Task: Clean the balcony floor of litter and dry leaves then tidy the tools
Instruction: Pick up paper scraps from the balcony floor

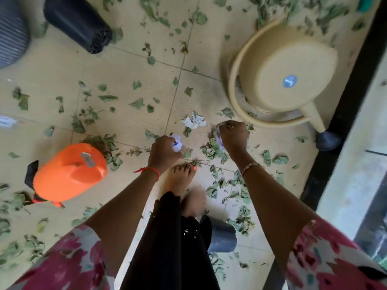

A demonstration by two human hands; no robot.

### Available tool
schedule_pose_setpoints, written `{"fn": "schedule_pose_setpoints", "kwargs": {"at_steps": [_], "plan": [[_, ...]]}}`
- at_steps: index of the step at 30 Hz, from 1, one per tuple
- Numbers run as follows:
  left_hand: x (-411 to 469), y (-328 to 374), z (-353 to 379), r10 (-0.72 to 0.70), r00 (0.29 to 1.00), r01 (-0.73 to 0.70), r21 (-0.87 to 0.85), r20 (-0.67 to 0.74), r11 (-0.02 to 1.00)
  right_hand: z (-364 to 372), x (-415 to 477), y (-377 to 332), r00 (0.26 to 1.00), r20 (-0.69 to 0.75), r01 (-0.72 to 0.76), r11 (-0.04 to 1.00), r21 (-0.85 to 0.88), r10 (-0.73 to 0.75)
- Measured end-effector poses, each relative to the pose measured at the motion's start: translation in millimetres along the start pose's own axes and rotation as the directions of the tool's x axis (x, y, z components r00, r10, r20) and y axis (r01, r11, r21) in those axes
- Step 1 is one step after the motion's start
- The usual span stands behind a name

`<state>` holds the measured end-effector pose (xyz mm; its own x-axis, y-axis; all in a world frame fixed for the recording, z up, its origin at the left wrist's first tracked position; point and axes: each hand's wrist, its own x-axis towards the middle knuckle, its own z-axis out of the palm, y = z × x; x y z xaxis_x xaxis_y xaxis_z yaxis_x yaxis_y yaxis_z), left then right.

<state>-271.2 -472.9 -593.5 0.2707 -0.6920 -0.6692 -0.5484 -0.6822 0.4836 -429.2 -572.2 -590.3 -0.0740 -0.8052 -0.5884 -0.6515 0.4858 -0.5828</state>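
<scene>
Dry green leaves lie scattered over the beige tiled balcony floor. My left hand grips a crumpled white paper just above the floor. My right hand is curled round another pale crumpled scrap, partly hidden by its fingers. A third crumpled white paper lies on the tile just beyond both hands. My bare feet stand below the hands.
An overturned orange bucket lies at the left. A beige plastic stool stands at the right beside a black door frame. A black pot lies at the top left, and a grey pot sits near my feet.
</scene>
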Motion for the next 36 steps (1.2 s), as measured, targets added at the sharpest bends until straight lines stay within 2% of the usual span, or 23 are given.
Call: {"fn": "schedule_pose_setpoints", "kwargs": {"at_steps": [4, 8, 11, 15, 21, 25, 29, 32, 34, 36], "plan": [[-17, 3, -22, -0.023, 1.0, 0.024, -0.171, 0.012, 0.985, -4, -14, -12, 0.99, -0.011, -0.143, 0.989, 0.044, 0.143], [-10, -7, -19, -0.013, 0.992, 0.038, -0.202, 0.125, 0.979, 12, -11, -14, 0.966, -0.029, -0.25, 0.959, 0.132, 0.255], [4, -19, -8, 0.014, 0.996, 0.007, -0.227, 0.09, 0.974, 36, 3, -3, 0.965, 0.039, -0.26, 0.965, -0.028, 0.261], [30, -38, 12, 0.045, 0.998, -0.03, -0.277, 0.047, 0.96, 73, 32, 17, 0.987, -0.008, -0.156, 0.938, -0.311, 0.162], [38, -74, 33, 0.02, 1.0, -0.014, -0.238, 0.02, 0.971, 106, 49, 34, 0.991, -0.032, -0.128, 0.845, -0.519, 0.131], [30, -76, 6, 0.07, 0.998, -0.066, -0.286, 0.003, 0.956, 97, 38, 23, 0.985, -0.023, -0.166, 0.908, -0.384, 0.171], [10, -64, -28, 0.005, 0.999, -0.018, -0.307, -0.042, 0.952, 76, 10, -1, 0.983, 0.059, -0.157, 0.966, -0.208, 0.172], [-7, -49, -48, -0.066, 0.995, 0.041, -0.314, -0.069, 0.948, 54, -18, -30, 0.964, 0.1, -0.239, 0.968, -0.071, 0.245], [-17, -34, -68, -0.075, 0.995, 0.047, -0.341, -0.067, 0.939, 40, -36, -50, 0.947, 0.117, -0.31, 0.948, 0.077, 0.3], [-35, -22, -94, -0.075, 0.996, 0.049, -0.38, -0.054, 0.924, 30, -58, -76, 0.936, 0.148, -0.338, 0.931, 0.138, 0.318]]}}
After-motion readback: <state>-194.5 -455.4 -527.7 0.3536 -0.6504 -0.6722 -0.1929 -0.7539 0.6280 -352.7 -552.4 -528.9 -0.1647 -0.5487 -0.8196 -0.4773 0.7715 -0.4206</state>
